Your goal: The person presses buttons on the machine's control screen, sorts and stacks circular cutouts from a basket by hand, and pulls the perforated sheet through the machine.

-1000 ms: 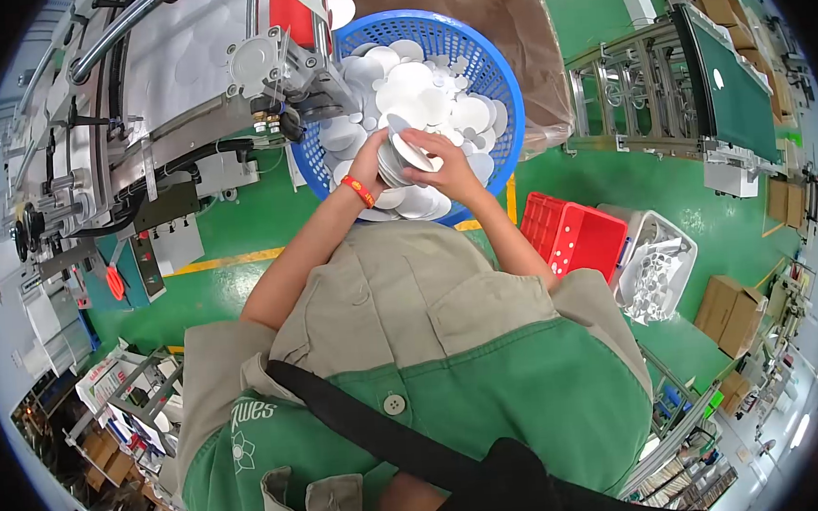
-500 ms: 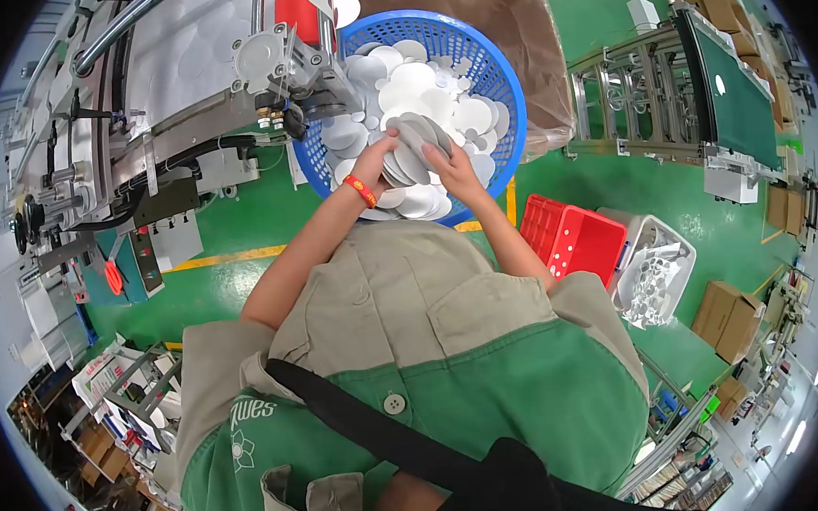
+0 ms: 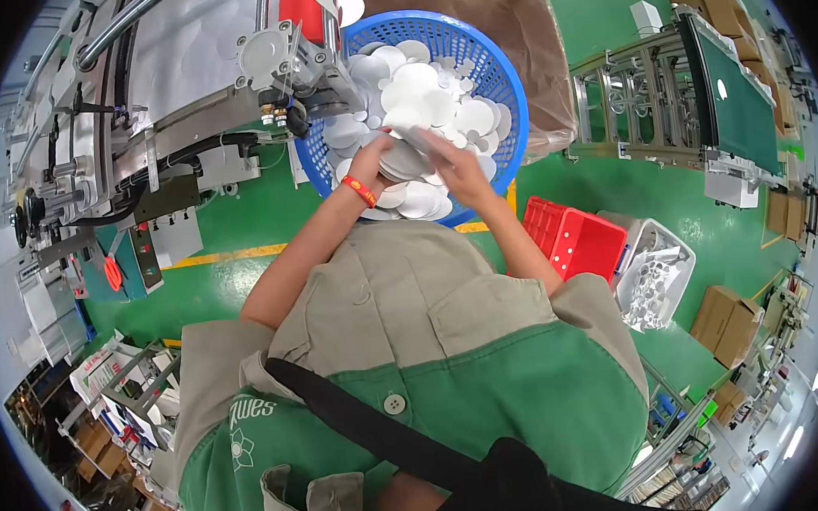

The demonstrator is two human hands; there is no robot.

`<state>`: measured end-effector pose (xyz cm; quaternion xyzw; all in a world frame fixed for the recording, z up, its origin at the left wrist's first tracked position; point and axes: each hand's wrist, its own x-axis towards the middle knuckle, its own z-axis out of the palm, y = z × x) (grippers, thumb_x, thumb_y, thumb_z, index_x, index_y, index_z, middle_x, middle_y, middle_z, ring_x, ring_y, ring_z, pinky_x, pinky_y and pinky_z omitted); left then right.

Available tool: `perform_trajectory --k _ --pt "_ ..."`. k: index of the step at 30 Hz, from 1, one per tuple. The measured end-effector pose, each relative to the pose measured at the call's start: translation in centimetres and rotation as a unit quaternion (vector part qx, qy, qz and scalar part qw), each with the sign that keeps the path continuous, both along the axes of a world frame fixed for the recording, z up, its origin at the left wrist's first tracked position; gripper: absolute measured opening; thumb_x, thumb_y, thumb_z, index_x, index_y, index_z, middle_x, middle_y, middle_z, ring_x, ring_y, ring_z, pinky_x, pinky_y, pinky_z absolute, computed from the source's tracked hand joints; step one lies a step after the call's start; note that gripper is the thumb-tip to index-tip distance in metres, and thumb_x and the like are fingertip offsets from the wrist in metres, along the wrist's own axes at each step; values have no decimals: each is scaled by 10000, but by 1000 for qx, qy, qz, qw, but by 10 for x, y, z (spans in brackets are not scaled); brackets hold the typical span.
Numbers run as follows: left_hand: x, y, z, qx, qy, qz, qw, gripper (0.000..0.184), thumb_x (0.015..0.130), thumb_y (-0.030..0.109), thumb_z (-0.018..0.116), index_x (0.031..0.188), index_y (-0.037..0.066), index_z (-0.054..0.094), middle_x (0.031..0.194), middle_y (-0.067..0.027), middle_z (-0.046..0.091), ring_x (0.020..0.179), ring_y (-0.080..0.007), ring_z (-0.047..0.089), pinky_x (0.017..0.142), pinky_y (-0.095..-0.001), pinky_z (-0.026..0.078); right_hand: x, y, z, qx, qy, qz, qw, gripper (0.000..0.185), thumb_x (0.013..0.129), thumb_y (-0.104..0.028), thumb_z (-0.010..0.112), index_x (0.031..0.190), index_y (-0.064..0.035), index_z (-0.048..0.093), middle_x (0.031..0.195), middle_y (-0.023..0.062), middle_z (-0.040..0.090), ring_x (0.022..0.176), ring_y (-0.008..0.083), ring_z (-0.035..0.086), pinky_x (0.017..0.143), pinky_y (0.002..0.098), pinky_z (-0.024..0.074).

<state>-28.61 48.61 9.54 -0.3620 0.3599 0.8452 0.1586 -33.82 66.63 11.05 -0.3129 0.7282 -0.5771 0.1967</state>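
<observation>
A stack of thin white and grey discs (image 3: 404, 163) is held over the near part of a blue plastic basket (image 3: 502, 61). My left hand (image 3: 370, 162), with a red band at the wrist, is closed round the stack's left side. On the other side my right hand (image 3: 458, 169) is closed on the discs' upper right edge, where some look tilted up; its fingertips are slightly blurred. Loose white discs (image 3: 408, 87) of several sizes fill the basket below and beyond my hands.
A metal machine (image 3: 271, 67) reaches over the basket's left rim. Behind the basket stands a brown liner bag (image 3: 539, 79). On the green floor at right are a red crate (image 3: 584, 240) and a white bin (image 3: 676, 258) of scraps. A conveyor (image 3: 732, 95) stands farther right.
My right hand has shifted across the stack, and its fingers are now straighter along the upper edge. The fanned discs sit closer together. My left hand has barely moved.
</observation>
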Motion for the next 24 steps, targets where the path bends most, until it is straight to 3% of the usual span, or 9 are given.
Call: perform_trajectory --k 3,8,9,12,18,20,21,23,24 --pt "-4 -3 5 85 46 43 994 562 898 590 355 1246 160 457 1214 -89 526 1113 -261 535 899 -471 460 10 -12 -6 -30 13 30 999 515 817 -76 659 1305 -99 494 1310 116 514 1205 229 493 979 294 387" --pt "-2 -10 4 94 35 6 995 520 948 505 328 1268 111 441 1239 -122 513 1094 -302 538 858 -536 478 7 -11 -26 -89 -216 -23 972 420 907 -127 567 1318 -102 485 1199 54 570 974 139 572 807 269 500" --pt "-3 -12 0 98 33 -11 995 485 948 487 352 1265 131 444 1229 -122 517 1082 -301 543 839 -544 482 6 -11 -28 -111 -237 -44 964 370 942 -168 515 1266 9 493 1138 106 569 951 158 590 731 291 544" --pt "-2 -13 -7 107 9 -23 994 460 945 477 372 1259 149 449 1225 -118 522 1065 -297 554 830 -539 486 1 -7 -31 -89 -243 -67 964 407 951 -277 498 1211 36 514 1044 114 607 837 168 625 673 285 554" --pt "-5 -13 -7 80 4 -51 995 443 914 506 453 1214 183 497 1147 -67 579 1020 -232 580 856 -529 470 1 -9 -16 -40 -199 -53 978 435 880 -162 615 1286 -58 496 1075 53 613 897 99 573 665 243 516" --pt "-5 -14 -7 97 2 -51 994 430 914 502 457 1193 179 512 1137 -53 584 1012 -222 580 854 -529 473 1 -13 -9 -39 38 -47 997 460 866 -139 631 1295 -60 487 1075 61 613 868 85 568 648 234 505" --pt "-5 -15 -7 99 2 -53 994 423 916 494 459 1194 179 510 1134 -52 586 1009 -220 581 852 -529 475 -1 -13 -7 -46 34 -51 997 417 854 -123 639 1229 7 514 1049 77 619 852 96 589 625 245 530" --pt "-4 -18 -14 100 20 -53 993 398 929 439 457 1204 155 496 1126 -91 587 1003 -271 596 823 -517 496 -4 -8 -20 -15 -144 -65 987 405 852 -98 630 1227 7 517 1021 75 626 800 97 597 617 247 530" --pt "-4 -18 -11 108 29 -59 992 393 932 421 456 1210 145 490 1124 -108 586 1002 -294 600 814 -513 502 -6 -8 -21 -24 -135 -74 988 386 861 -87 611 1227 -4 521 987 73 630 748 98 596 612 248 530"
